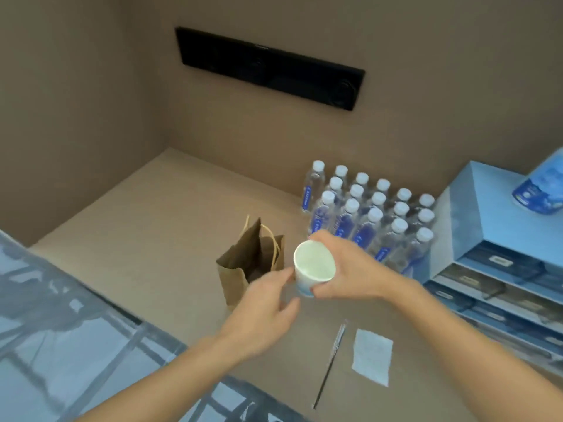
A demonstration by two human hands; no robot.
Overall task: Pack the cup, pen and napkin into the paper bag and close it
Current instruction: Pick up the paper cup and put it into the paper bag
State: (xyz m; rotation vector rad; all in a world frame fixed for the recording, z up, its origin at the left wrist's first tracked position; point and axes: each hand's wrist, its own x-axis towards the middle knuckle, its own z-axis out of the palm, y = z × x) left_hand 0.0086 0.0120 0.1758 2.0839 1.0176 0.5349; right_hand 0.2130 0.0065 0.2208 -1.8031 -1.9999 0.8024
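A white paper cup [313,263] with a blue print is held upright above the counter by my right hand [347,269], just right of the bag. The brown paper bag [243,266] stands open with its twine handles up. My left hand [265,312] hovers in front of the bag with fingers apart, its fingertips close to the cup's side, and holds nothing. A thin pen [336,345] lies on the counter nearer me. A white folded napkin [372,356] lies flat just right of the pen.
Several water bottles [365,214] stand in rows behind the cup. Blue boxes [499,248] are stacked at the right, with a blue package [542,190] on top. A beige wall with a black panel [268,67] closes the back. A glass edge [76,330] runs along the left.
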